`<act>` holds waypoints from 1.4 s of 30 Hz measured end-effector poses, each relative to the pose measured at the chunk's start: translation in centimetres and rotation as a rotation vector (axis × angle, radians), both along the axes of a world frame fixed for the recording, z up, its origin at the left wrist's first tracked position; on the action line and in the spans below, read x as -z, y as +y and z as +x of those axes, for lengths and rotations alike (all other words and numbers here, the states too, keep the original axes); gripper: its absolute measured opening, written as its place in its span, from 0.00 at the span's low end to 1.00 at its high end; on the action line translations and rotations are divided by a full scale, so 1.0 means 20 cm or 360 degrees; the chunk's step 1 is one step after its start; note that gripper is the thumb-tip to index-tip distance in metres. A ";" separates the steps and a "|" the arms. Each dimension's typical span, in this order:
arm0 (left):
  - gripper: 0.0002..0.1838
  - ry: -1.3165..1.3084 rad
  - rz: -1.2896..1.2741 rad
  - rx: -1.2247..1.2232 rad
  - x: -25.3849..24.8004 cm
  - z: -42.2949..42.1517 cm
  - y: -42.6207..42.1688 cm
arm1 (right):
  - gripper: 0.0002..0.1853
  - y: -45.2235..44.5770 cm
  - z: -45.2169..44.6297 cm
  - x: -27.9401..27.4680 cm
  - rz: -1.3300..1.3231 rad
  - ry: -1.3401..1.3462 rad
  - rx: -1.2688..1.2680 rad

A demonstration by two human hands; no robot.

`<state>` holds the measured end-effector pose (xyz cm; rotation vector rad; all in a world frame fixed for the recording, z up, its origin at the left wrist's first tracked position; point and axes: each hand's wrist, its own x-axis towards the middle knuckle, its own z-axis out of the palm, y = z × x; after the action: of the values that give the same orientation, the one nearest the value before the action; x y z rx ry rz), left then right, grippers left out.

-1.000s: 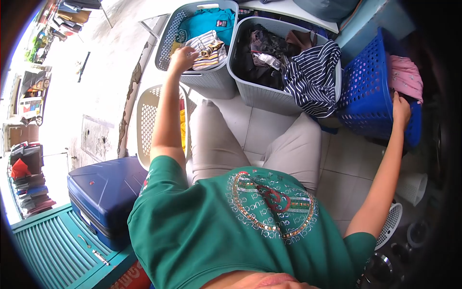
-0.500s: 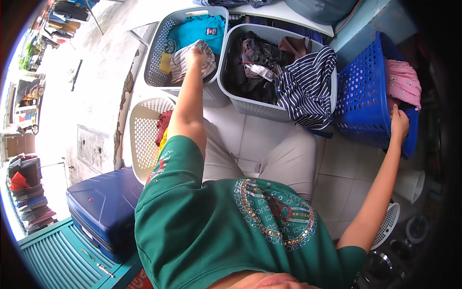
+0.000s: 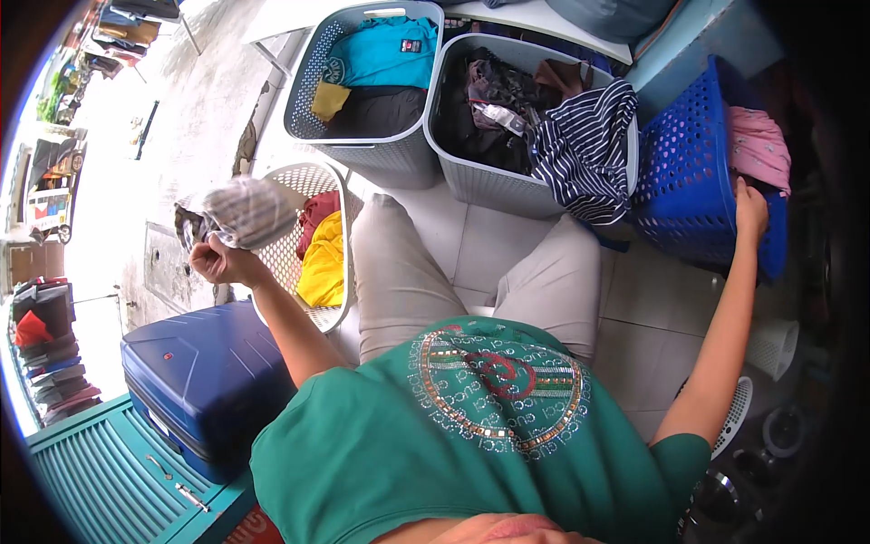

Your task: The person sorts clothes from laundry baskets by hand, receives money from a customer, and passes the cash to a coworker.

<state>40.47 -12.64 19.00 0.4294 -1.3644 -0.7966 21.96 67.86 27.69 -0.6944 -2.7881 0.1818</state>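
Note:
My left hand (image 3: 222, 263) is closed on a bunched plaid cloth (image 3: 249, 213) in white, grey and brown. It is raised beside the cream basket (image 3: 343, 272), which contains dark red cloth (image 3: 317, 210) and yellow cloth (image 3: 323, 263). Out to the right, my right hand (image 3: 750, 216) has its fingers closed on the rim of a tilted blue laundry basket (image 3: 680, 177). Pink patterned clothing (image 3: 761, 150) hangs over that basket's edge. In the left grey basket (image 3: 385, 156) lie a turquoise shirt (image 3: 376, 54), something mustard yellow and dark clothing.
A second grey basket (image 3: 489, 186) contains dark clothes, with a striped navy-and-white garment (image 3: 584, 145) draped over its side. A blue suitcase (image 3: 204, 363) stands at left by a teal slatted panel (image 3: 109, 471). White perforated baskets (image 3: 772, 349) sit at lower right.
My left hand has lifted the plaid cloth out of the left grey basket and swung it left, towards me, beside the cream basket. My right hand remains on the blue basket.

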 end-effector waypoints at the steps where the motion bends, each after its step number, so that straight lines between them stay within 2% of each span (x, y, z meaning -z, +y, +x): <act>1: 0.06 -0.0141 0.0102 -0.0023 0.00 0.03 0.01 | 0.28 -0.01 0.00 -0.01 -0.0012 -0.0066 0.0038; 2: 0.07 -0.0430 0.0155 -0.0119 0.07 0.04 -0.05 | 0.27 -0.01 -0.01 -0.02 0.0016 -0.0100 0.0049; 4: 0.15 -0.0556 0.0466 0.0104 0.04 -0.02 0.08 | 0.27 -0.08 0.01 -0.03 0.0044 -0.0011 0.0067; 5: 0.23 -0.0932 0.0289 -0.0020 0.07 -0.05 0.10 | 0.26 -0.12 0.02 -0.06 0.0013 -0.0034 0.0106; 6: 0.23 -0.1033 0.0221 0.0136 0.12 -0.10 0.13 | 0.26 -0.11 0.02 -0.06 0.0004 -0.0077 0.0101; 7: 0.22 -0.1072 0.0251 0.0356 0.09 -0.16 0.24 | 0.26 -0.12 0.02 -0.06 0.0028 -0.0078 0.0101; 8: 0.18 -0.1141 0.0115 0.0445 0.10 -0.24 0.34 | 0.25 -0.12 0.02 -0.06 0.0052 -0.0079 0.0102; 9: 0.15 -0.1245 -0.0229 0.0527 0.14 -0.32 0.40 | 0.25 -0.14 0.03 -0.07 0.0054 -0.0073 0.0118; 11: 0.13 -0.1191 -0.0478 0.1006 0.08 -0.47 0.69 | 0.25 -0.17 0.04 -0.08 0.0065 -0.0036 0.0174; 14: 0.10 -0.1187 -0.0865 0.1154 0.08 -0.67 1.10 | 0.24 -0.18 0.04 -0.08 0.0042 -0.0031 0.0230; 15: 0.09 -0.1030 -0.0962 0.1235 0.07 -0.73 1.22 | 0.24 -0.19 0.05 -0.09 0.0044 -0.0020 0.0223; 17: 0.04 -0.0917 -0.1007 0.1450 0.19 -0.89 1.41 | 0.23 -0.24 0.07 -0.11 0.0034 0.0021 0.0260; 18: 0.04 -0.1076 -0.1090 0.1600 0.29 -0.97 1.48 | 0.23 -0.25 0.08 -0.11 0.0027 0.0037 0.0268; 20: 0.16 -0.1986 -0.0781 0.1959 0.26 -0.98 1.68 | 0.23 -0.30 0.10 -0.14 -0.0024 0.0088 0.0316; 22: 0.35 -0.2494 -0.1200 0.1740 0.29 -0.99 1.84 | 0.22 -0.31 0.10 -0.15 -0.0044 0.0065 0.0335; 23: 0.46 -0.2511 -0.1286 0.1706 0.31 -0.96 1.90 | 0.22 -0.33 0.11 -0.16 -0.0060 0.0069 0.0341; 24: 0.36 -0.2322 -0.1142 0.1842 0.36 -0.94 1.96 | 0.22 -0.32 0.11 -0.15 -0.0054 0.0067 0.0336; 26: 0.23 -0.1866 -0.0956 0.2045 0.40 -0.88 2.06 | 0.22 -0.33 0.11 -0.16 -0.0102 0.0058 0.0361; 27: 0.13 -0.1738 -0.1059 0.2040 0.37 -0.83 2.09 | 0.23 -0.32 0.11 -0.15 -0.0113 0.0063 0.0361; 28: 0.13 -0.1742 -0.1070 0.2053 0.35 -0.80 2.12 | 0.23 -0.33 0.11 -0.16 -0.0117 0.0058 0.0378; 30: 0.09 -0.1125 -0.0760 0.2262 0.28 -0.71 2.15 | 0.23 -0.34 0.11 -0.17 -0.0116 0.0056 0.0331; 31: 0.06 -0.1034 -0.0667 0.2424 0.17 -0.64 2.16 | 0.23 -0.34 0.12 -0.17 -0.0142 0.0048 0.0333; 34: 0.07 -0.0856 -0.0794 0.2568 0.10 -0.51 2.18 | 0.23 -0.34 0.12 -0.16 -0.0127 0.0091 0.0322; 35: 0.07 -0.1074 -0.0838 0.2573 0.11 -0.49 2.17 | 0.23 -0.34 0.12 -0.16 -0.0120 0.0100 0.0325; 36: 0.07 -0.1076 -0.0843 0.2571 0.15 -0.48 2.17 | 0.23 -0.34 0.12 -0.16 -0.0125 0.0102 0.0325; 38: 0.07 -0.1487 -0.0680 0.2547 0.25 -0.48 2.18 | 0.23 -0.33 0.12 -0.14 -0.0131 0.0158 0.0313; 40: 0.08 -0.1433 -0.0619 0.2660 0.19 -0.46 2.19 | 0.23 -0.35 0.12 -0.15 -0.0139 0.0166 0.0326; 42: 0.08 -0.1292 -0.0366 0.2779 0.15 -0.45 2.21 | 0.23 -0.35 0.13 -0.15 -0.0143 0.0155 0.0331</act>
<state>31.57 31.51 15.92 -0.9457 -2.4879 -1.9152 24.62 60.96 30.59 -0.9643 -2.6071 0.2929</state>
